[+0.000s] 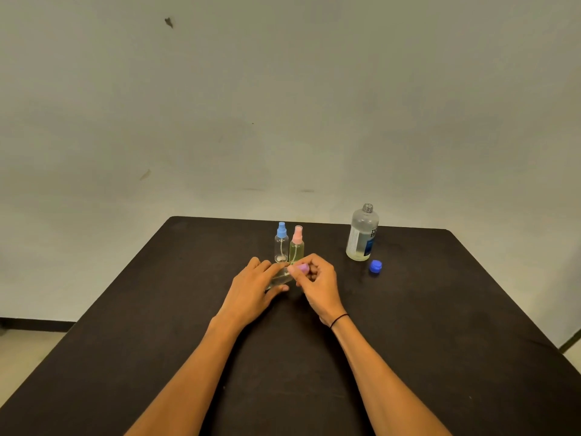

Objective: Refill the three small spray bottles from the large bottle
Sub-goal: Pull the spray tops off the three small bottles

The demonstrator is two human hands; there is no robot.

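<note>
Between both hands (251,287), tilted bottle (280,277).

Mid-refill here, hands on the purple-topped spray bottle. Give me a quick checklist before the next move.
1. Left hand grips the purple-topped bottle: ok.
2. Right hand pinches its purple top: ok.
3. Top fully screwed on: cannot tell.
4. Large bottle upright, open, liquid left: ok.
5. Blue cap lies beside it on the table: ok.
6. Blue-topped bottle filled: not ok, looks empty; pink-topped bottle holds liquid.
</note>
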